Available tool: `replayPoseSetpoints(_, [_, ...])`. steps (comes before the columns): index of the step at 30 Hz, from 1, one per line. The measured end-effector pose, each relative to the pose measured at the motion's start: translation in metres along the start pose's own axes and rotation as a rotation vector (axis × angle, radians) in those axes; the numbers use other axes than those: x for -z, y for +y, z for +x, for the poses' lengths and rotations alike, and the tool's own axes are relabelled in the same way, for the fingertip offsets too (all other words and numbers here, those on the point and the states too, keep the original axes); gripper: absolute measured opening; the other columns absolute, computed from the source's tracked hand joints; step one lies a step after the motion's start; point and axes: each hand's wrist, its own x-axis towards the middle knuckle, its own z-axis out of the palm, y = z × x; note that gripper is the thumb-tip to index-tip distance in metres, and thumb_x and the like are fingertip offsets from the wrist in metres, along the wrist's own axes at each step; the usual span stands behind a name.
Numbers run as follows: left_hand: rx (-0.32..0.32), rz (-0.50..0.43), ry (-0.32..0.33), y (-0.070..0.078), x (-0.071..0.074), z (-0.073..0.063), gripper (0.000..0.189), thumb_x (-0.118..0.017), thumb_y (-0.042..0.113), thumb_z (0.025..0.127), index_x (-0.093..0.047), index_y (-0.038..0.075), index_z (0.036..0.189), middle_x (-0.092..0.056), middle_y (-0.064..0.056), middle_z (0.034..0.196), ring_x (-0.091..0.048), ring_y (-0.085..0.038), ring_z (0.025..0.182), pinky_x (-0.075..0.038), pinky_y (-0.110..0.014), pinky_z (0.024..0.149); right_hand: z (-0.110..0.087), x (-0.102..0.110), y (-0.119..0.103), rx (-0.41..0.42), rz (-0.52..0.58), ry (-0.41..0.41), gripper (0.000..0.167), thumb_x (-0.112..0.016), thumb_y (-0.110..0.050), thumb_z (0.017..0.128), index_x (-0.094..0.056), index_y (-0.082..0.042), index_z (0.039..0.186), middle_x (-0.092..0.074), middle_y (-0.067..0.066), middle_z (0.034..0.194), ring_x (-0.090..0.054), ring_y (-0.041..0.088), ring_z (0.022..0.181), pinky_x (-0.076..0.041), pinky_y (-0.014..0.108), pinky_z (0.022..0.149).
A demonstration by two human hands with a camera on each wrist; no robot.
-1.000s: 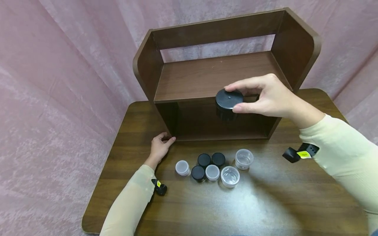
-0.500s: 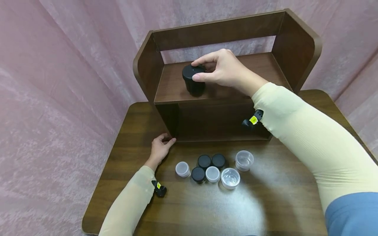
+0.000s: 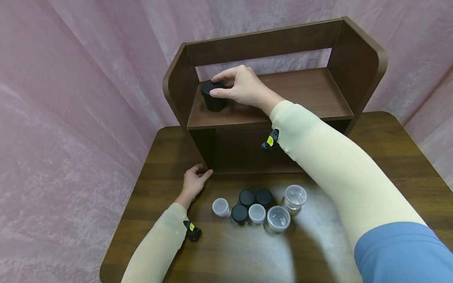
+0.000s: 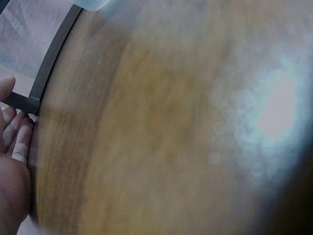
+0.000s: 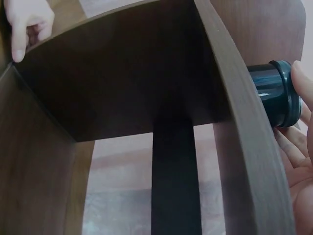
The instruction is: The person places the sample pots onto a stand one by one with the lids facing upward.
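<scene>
A black lidded jar [image 3: 214, 101] is at the left end of the upper board of a brown wooden desk shelf [image 3: 290, 88]. My right hand [image 3: 243, 87] grips it by the lid, thumb at the front and fingers behind. In the right wrist view the jar [image 5: 271, 93] stands upright, its base close against the board. My left hand [image 3: 192, 184] holds the lower front left corner of the shelf, thumb at the front edge and fingers along the outer side. The left wrist view shows its curled fingers [image 4: 22, 142] beside the dark panel edge.
On the table [image 3: 159, 153] before the shelf sit several small jars: black-lidded ones [image 3: 240, 214], white-lidded ones [image 3: 256, 213] and larger clear ones [image 3: 278, 218]. A pink curtain [image 3: 88, 118] hangs behind. Side panels [image 3: 364, 67] bound the upper board.
My right hand has carried the black jar from in front of the shelf leftward and back, over the upper board to its left end. My left hand stays at the corner.
</scene>
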Motion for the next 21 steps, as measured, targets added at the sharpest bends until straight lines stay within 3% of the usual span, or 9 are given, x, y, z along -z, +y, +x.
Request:
replayPoseSetpoints(6, [0.015,0.016,0.008,0.002,0.001,-0.002,0.057,-0.074,0.029,0.086,-0.055,-0.001,0.13,-0.058,-0.018,0.128,-0.064,-0.029,0.104,-0.052,-0.041,0.085,0.009,-0.013,0.0,-0.009,0.054,0.028,0.045,-0.077,-0.038,0.081,-0.068,-0.018,0.12,-0.064,-0.001,0.122,-0.064,0.005,0.103,-0.047,0.023,0.088])
replayPoseSetpoints(14, [0.013,0.014,0.01,0.0,0.006,-0.004,0.055,-0.074,0.028,0.085,-0.056,-0.002,0.128,-0.058,-0.019,0.127,-0.064,-0.03,0.104,-0.051,-0.043,0.086,0.013,-0.029,0.001,-0.031,0.164,0.001,0.054,-0.08,-0.029,0.078,-0.063,-0.019,0.128,-0.063,0.001,0.125,-0.062,0.006,0.107,-0.047,0.023,0.087])
replayPoseSetpoints(21, [0.004,0.018,-0.004,-0.003,0.009,-0.005,0.056,-0.073,0.03,0.087,-0.055,0.0,0.13,-0.055,-0.019,0.13,-0.064,-0.03,0.105,-0.052,-0.042,0.084,0.016,-0.038,-0.001,-0.008,0.129,0.017,0.055,-0.078,-0.031,0.079,-0.061,-0.021,0.131,-0.061,-0.001,0.129,-0.06,0.004,0.11,-0.048,0.023,0.086])
